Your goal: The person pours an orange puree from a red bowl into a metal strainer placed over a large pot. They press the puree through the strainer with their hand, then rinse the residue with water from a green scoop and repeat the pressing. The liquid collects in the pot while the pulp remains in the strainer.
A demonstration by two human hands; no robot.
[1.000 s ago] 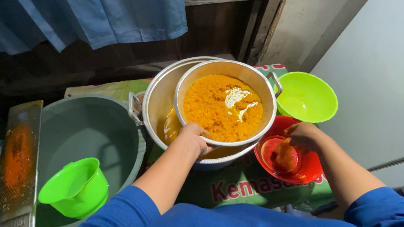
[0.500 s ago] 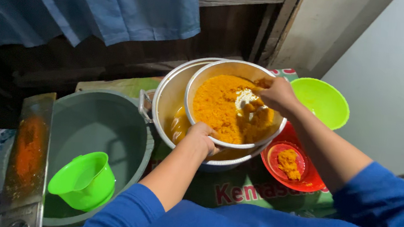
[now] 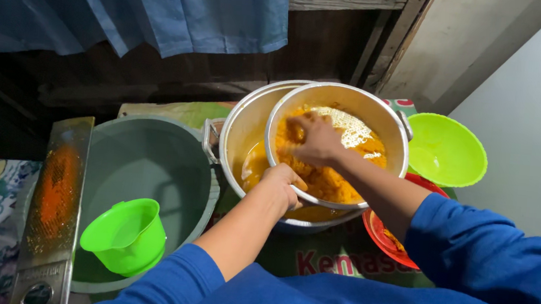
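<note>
Right hand (image 3: pixel 314 139) moved deeper into tilted strainer (image 3: pixel 336 145); left hand (image 3: pixel 282 184) grips rim.

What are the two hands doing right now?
Left hand: fingers closed on the rim of the metal strainer bowl.
Right hand: fingers curled, pressing into the orange pulp.

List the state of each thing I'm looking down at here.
Metal strainer bowl: holds orange pulp, sits tilted in the pot.
Large metal pot: orange liquid inside.
Left hand: grips the strainer rim.
Right hand: pressed into the pulp.
Green scoop: inside the grey basin.
Grater: stained orange.
</note>
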